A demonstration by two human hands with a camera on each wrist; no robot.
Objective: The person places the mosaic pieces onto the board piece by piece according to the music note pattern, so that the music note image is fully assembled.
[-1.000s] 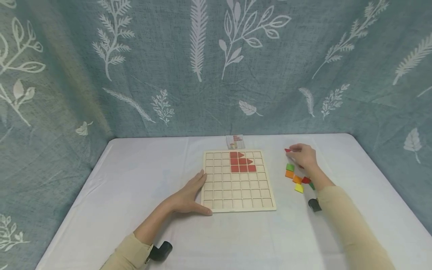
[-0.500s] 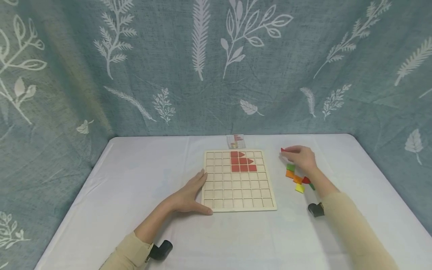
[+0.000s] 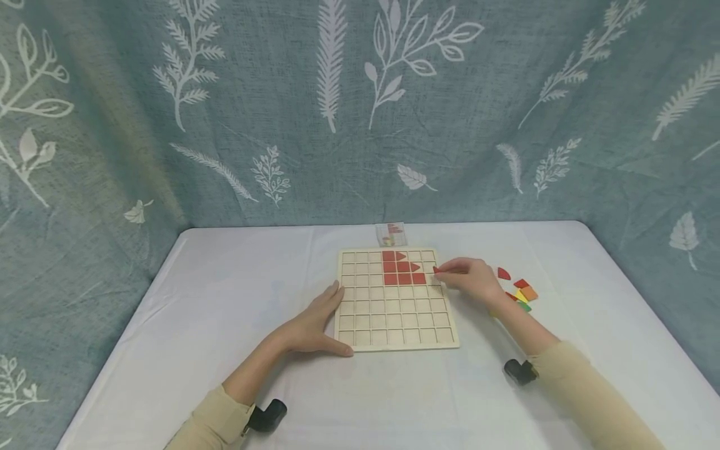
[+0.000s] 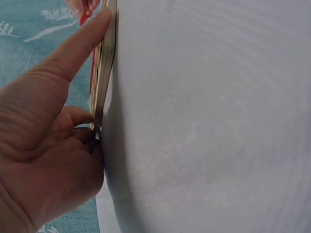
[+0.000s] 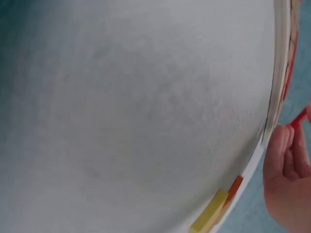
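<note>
A pale wooden grid board [image 3: 371, 322] lies on the table, with red square and pointed pieces [image 3: 404, 269] set in its top rows. My left hand [image 3: 312, 326] rests against the board's left side, thumb stretched to the front corner and fingers along the edge. In the left wrist view the thumb [image 4: 68, 51] lies straight on the rim. Over the board's right edge, my right hand [image 3: 472, 280] pinches a small red piece [image 3: 435, 270] between thumb and fingertips. The right wrist view also shows this red piece [image 5: 300, 118], its shape mostly covered by the fingers.
Right of the right hand lie loose coloured pieces, among them a red rounded one [image 3: 503, 274], an orange one [image 3: 529, 293] and a green one [image 3: 524, 306]. A small pattern card [image 3: 390, 234] lies behind the board. A patterned curtain [image 3: 360, 112] hangs behind the white table [image 3: 394, 400].
My right hand has carried the red piece leftward from beside the loose pieces to the board's right edge, uncovering more pieces behind it. The left hand stays at the board.
</note>
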